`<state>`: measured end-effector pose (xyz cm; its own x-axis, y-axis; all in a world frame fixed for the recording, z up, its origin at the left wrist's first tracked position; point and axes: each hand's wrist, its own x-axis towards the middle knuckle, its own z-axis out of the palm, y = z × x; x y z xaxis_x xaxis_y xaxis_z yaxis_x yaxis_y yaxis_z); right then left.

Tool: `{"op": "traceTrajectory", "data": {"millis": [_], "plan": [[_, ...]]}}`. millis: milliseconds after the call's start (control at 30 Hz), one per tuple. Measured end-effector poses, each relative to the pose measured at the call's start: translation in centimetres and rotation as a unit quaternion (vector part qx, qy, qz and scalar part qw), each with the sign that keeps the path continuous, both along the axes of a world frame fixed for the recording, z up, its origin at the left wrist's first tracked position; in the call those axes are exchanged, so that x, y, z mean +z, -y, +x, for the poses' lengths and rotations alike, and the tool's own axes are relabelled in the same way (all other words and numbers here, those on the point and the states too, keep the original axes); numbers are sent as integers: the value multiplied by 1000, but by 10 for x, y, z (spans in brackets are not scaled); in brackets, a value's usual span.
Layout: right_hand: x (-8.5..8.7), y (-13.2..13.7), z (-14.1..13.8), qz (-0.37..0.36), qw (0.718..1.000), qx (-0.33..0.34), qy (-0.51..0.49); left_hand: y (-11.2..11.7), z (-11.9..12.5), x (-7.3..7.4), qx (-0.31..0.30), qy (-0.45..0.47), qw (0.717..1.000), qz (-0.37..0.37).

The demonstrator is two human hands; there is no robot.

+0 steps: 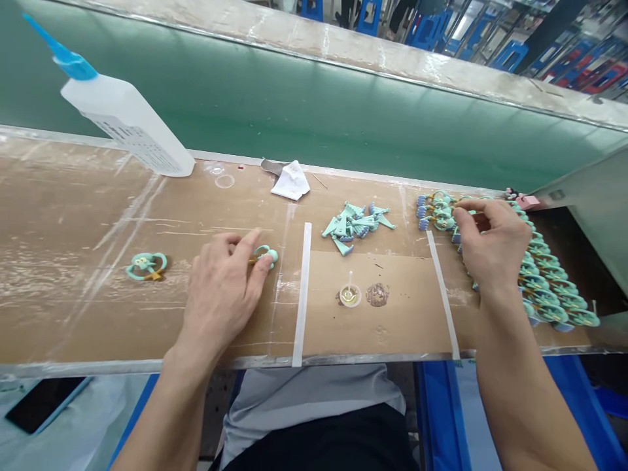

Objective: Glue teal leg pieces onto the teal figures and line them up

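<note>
My left hand (218, 288) rests low over the cardboard-brown worktop, thumb and index finger closed around a small mint-green ring-shaped figure (269, 254) with an ochre part. Left of it lies a similar mint-green ring figure (143, 263) with an ochre cross-shaped piece. At the right, my right hand (495, 239) reaches over rows of mint-green ring figures (549, 281), some showing blue-violet ends. Its thumb and fingers are pinched together at the rows' left part; what lies between them is hidden. Between the hands is a pile of mint-green wedge pieces (350, 224) with blue-violet ends.
A small round dish (350, 296) with a thin stick stands beside a dark stain. White tape strips (302, 294) cross the worktop. At the back are a white squeeze bottle (132, 124) with a blue nozzle and a white crumpled paper (292, 181). A green wall (314, 118) runs behind.
</note>
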<state>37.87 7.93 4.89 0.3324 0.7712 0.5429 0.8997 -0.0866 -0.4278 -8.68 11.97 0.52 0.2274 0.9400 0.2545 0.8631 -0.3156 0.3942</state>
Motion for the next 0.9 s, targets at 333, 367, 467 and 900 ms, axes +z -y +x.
{"op": "traceTrajectory", "data": {"millis": [333,367,467,900], "plan": [[-10,52,-145,-184,920,235,-256,-6,-4,17,-67,93,991,-76],[-13,49,-152,-179,919,241,-254,-3,-4,18,-56,110,989,-86],[-20,39,-161,-173,918,258,-246,11,-1,15,-8,194,973,-124],[1,69,-148,-191,933,259,-158,99,60,8,89,692,645,-312]]}}
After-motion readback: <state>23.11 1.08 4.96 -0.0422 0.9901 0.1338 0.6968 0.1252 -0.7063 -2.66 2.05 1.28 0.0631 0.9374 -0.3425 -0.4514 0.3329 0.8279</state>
